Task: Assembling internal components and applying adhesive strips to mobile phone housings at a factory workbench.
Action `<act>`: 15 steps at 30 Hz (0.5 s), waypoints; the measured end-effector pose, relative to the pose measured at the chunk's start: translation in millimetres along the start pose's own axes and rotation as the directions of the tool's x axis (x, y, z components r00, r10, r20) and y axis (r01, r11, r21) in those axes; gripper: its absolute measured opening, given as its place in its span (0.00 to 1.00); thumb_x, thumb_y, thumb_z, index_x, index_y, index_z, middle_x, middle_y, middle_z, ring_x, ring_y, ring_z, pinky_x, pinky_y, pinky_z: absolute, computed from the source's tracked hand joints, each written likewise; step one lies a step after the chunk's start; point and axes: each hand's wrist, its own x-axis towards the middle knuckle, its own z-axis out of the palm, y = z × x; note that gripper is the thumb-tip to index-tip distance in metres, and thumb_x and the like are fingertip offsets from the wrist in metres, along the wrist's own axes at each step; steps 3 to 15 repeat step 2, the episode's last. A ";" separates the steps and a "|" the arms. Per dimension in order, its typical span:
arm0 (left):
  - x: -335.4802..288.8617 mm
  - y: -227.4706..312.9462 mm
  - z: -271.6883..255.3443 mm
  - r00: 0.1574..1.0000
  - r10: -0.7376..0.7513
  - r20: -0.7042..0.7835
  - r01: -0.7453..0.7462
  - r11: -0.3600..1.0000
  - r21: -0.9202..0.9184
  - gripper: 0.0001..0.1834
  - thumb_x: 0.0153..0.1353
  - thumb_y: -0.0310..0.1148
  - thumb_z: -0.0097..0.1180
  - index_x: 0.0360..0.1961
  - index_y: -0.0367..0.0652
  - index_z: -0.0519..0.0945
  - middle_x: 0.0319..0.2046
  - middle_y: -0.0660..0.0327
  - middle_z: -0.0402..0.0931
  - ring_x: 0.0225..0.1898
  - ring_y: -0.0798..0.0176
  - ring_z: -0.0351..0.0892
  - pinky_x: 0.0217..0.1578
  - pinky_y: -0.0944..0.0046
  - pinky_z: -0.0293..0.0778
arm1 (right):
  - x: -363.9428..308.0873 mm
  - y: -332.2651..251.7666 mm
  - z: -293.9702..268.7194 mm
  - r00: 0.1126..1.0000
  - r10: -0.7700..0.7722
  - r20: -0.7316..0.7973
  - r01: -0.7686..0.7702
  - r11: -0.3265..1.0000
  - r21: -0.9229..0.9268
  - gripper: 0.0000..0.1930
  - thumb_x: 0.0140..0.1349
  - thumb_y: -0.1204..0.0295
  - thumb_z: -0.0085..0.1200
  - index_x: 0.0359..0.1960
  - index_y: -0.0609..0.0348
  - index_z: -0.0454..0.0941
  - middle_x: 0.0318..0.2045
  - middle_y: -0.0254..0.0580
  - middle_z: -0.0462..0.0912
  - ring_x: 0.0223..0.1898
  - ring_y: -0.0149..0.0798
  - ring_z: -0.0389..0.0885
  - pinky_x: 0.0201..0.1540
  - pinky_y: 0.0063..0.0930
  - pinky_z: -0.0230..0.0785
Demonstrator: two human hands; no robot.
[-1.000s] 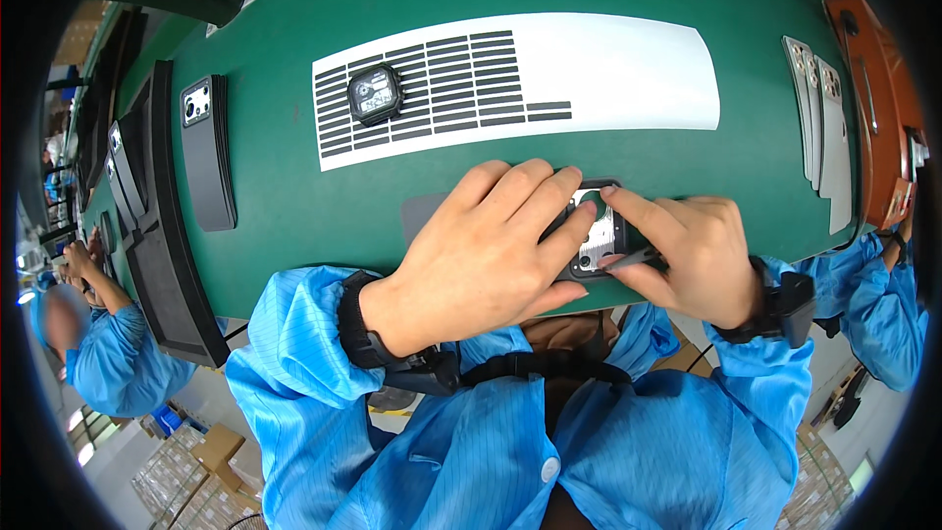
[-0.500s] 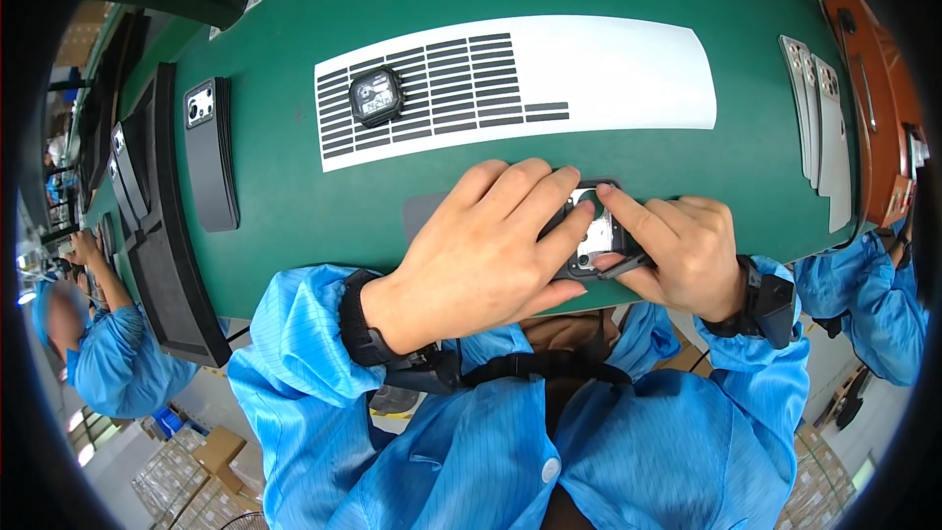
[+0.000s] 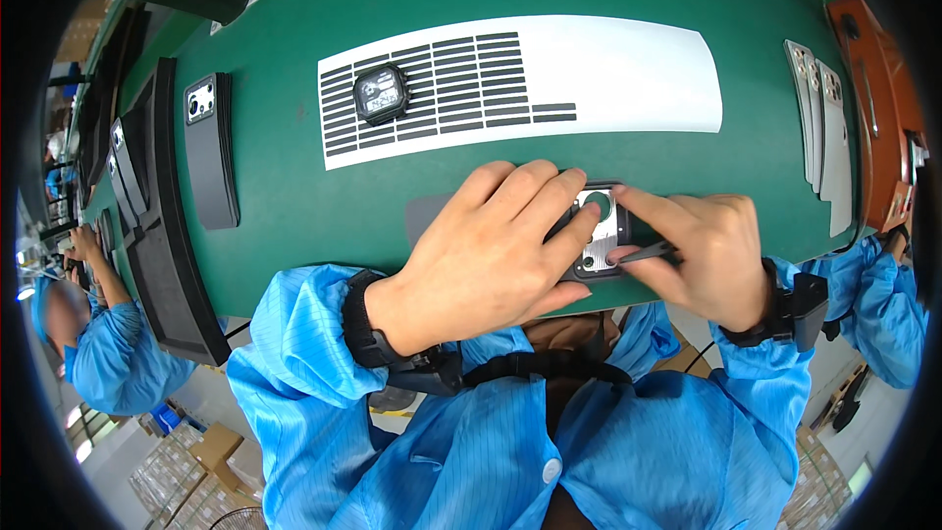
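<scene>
A grey phone back cover (image 3: pixel 424 213) lies flat on the green table at the near edge, its silvery camera plate (image 3: pixel 601 247) framed in black at the right end. My left hand (image 3: pixel 500 245) spreads across the cover and holds it, index fingertip on the camera plate and thumb along the near edge. Much of the cover is hidden under that hand. My right hand (image 3: pixel 702 245) is at the plate's right side, index fingertip at its far corner. Between its thumb and curled fingers is a slim dark pointed tool (image 3: pixel 650 253), perhaps tweezers.
Beyond my hands lies a white sheet (image 3: pixel 628 74) with rows of black strips, a black digital watch (image 3: pixel 381 94) on it. Stacked grey covers (image 3: pixel 209 162) and a black tray (image 3: pixel 172 236) are left; light covers (image 3: pixel 832 142) and a brown case (image 3: pixel 878 103) right. Co-workers sit at both sides.
My right hand has shifted slightly right, and more of the camera plate shows. The dark tool has moved right and up with it. My left hand stays nearly still.
</scene>
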 end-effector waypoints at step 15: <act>0.0 0.4 -0.2 1.000 0.000 0.017 0.000 1.000 -0.001 0.33 0.45 0.48 0.69 0.52 0.42 0.79 0.55 0.53 0.71 0.55 0.51 0.71 0.52 0.54 0.68 | -5.4 2.5 -1.5 0.992 0.097 0.086 -0.103 0.992 0.068 0.24 0.48 0.66 0.69 0.48 0.62 0.83 0.29 0.49 0.86 0.28 0.47 0.85 0.34 0.35 0.75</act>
